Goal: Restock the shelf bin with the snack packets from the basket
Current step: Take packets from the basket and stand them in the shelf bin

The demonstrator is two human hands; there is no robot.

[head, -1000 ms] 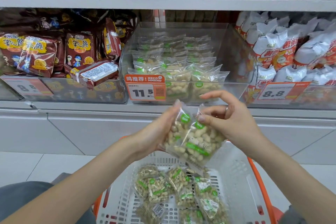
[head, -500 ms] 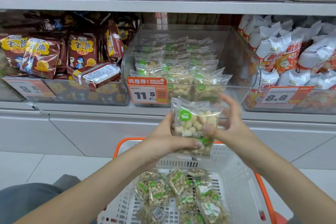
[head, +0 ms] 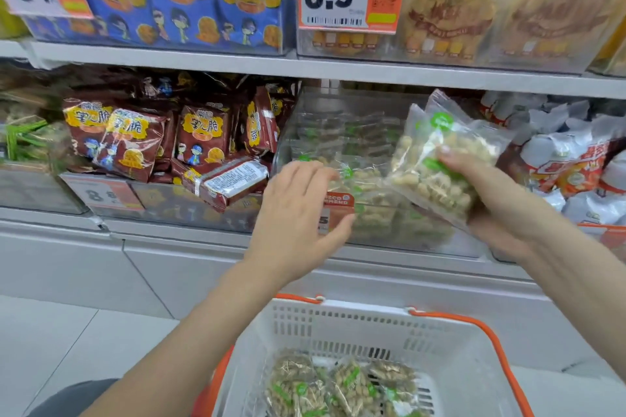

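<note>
Two snack packets are sitting in the right hand, fingers curling over their front with the palm underneath, raised in front of the clear shelf bin and tilted toward its opening. Since the film looks slick and the grip is covering only the lower part, I would guess one packet could be sliding out and dropping toward the basket or the floor as the hand is tipping them in. The left hand is hovering at the bin's front edge with its fingers loosely spread and holding nothing, thumb just beside the orange price tag; it seems to be getting ready to steady or tidy the packets already lying inside. Reaching deeper, it could be knocking that tag loose or shoving the front row askew. Neighbouring brown packs are leaning near the bin wall, and a careless elbow might be disturbing them. More packets are waiting in the basket below.
</note>
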